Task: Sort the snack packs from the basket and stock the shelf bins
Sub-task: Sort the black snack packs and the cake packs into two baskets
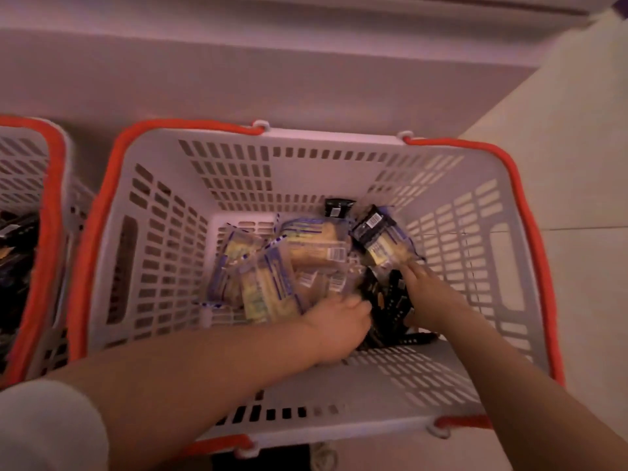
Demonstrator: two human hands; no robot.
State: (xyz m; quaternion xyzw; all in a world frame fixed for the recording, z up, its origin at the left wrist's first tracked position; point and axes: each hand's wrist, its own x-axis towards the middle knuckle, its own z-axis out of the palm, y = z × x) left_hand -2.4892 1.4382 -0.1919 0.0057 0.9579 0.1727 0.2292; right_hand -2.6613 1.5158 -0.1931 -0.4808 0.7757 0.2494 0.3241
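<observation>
— White plastic is what we are looking down into: the slotted basket [163, 253] with its orange rim [102, 205] is sitting on the floor [560, 198], close against a pale wall [272, 79].

— And where are the snack packs lying?

— They are piling up at the bottom. The clear packs with yellow contents [272, 280] are filling the middle and left of the floor of the basket, overlapping one another. The black packs [384, 307] are gathering on the right, and one black pack [338, 207] is leaning at the far wall on its own.

— What are our hands doing?

— Our left hand [339, 322] is reaching down with its fingers curled at the edge of the black packs; blur is keeping us from telling whether it is really gripping one. Our right hand [426, 294] is pressing down among the packs, fingertips touching a black-and-yellow pack [380, 239], and again we cannot tell how firmly it is holding.

— Is anything crowding us?

— The tall basket walls are closing in on both forearms, and the yellow packs are lying just beside the left hand. A second basket [34, 198] with the same orange rim is standing just to the left, holding dark packs [17, 260]. A white sleeve [44, 430] is showing at the lower left corner.
</observation>
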